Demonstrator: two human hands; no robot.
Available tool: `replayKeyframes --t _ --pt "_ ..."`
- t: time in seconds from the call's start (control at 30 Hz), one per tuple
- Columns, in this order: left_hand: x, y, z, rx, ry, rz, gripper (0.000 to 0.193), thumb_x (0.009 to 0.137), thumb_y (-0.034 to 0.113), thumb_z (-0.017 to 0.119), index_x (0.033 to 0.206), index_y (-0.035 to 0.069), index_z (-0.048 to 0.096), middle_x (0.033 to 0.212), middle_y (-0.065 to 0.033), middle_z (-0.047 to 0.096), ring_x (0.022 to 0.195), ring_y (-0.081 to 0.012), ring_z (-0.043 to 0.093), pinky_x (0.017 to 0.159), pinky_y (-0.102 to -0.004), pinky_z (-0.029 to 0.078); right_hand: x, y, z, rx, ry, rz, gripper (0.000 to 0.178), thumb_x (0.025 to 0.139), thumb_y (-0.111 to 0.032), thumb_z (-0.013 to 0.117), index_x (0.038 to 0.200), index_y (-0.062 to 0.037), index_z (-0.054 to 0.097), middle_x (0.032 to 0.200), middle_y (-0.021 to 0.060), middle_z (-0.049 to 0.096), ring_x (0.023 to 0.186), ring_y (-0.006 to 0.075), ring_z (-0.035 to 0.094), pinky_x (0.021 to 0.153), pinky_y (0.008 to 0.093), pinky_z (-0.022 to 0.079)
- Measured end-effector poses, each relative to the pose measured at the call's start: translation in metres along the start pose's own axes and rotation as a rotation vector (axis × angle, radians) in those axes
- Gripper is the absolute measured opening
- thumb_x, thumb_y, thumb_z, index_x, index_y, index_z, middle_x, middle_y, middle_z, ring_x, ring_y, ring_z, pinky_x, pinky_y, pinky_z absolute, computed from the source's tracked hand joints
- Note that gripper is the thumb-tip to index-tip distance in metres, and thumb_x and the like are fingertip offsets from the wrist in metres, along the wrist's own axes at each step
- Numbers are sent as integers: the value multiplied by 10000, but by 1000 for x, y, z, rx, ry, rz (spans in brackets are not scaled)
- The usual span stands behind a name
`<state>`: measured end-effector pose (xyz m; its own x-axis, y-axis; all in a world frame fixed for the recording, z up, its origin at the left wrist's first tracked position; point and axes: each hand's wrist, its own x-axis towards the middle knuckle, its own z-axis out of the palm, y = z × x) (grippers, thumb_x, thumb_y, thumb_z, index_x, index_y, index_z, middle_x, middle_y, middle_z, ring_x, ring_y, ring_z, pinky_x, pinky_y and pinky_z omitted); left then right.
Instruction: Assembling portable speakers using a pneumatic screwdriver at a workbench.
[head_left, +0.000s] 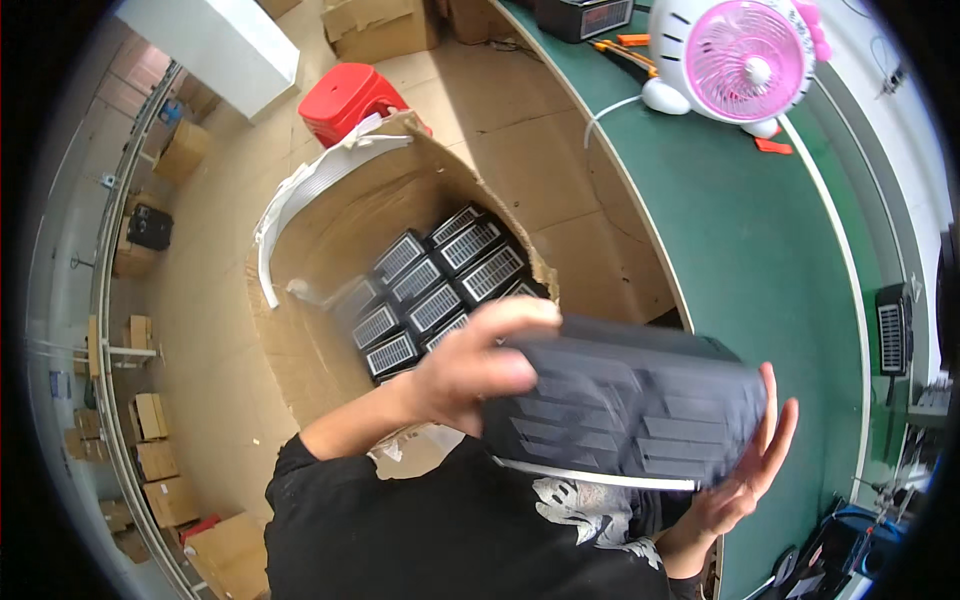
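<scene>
Between my two hands is a black box-shaped device with a slatted face, tilted and blurred by motion. A pale strip runs along its lower edge. My left hand grips the device's left end, thumb and fingers bent around it. At the opposite end my right hand supports the side, its fingers stretched out along the edge. To the left stands a large open cardboard carton. Inside it, several black devices with small solar panels on top sit in rows; my left forearm hides part of them.
A green-topped workbench runs along the right, bearing a pink and white fan and another black device. Beyond the carton is a red stool. Shelving with cardboard boxes lines the far left.
</scene>
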<state>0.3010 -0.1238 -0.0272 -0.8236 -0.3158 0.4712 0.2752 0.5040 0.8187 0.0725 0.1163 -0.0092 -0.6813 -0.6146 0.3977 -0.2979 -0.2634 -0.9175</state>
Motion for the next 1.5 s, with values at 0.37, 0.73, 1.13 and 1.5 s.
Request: replayKeyframes --t 0.37,0.73,1.13,1.5 --pt "-183 -231 -149 -697 1003 -700 566 976 333 646 1428 51 456 1412 -125 575 1299 -286 568 1137 -568 428 28 0 -36 -252 -130 -11 762 963 -630 566 1379 8 535 1324 275 596 1130 354 652 974 475 514" --pt "-238 -458 -152 -731 1084 -1075 553 913 361 722 1344 91 504 1375 -131 552 1174 -297 608 964 -532 483 10 -22 -75 -545 -35 225 641 1009 -546 562 1269 39 594 1211 219 652 1096 321 653 970 463 510" --pt "-244 -476 -133 -607 806 -1258 774 945 415 720 1489 -43 413 1476 -209 506 1268 -350 564 1113 -468 428 -25 -35 -106 -612 109 252 575 1048 -484 525 1248 50 602 1158 201 675 1058 303 668 970 446 516" --pt "3 -249 -129 620 968 -189 431 1033 154 532 1384 -84 449 1367 -228 523 1257 -328 526 1116 -443 408 -61 -149 -226 -1050 940 -726 248 1058 -97 472 1221 45 593 1176 158 611 1079 227 583 985 378 464"
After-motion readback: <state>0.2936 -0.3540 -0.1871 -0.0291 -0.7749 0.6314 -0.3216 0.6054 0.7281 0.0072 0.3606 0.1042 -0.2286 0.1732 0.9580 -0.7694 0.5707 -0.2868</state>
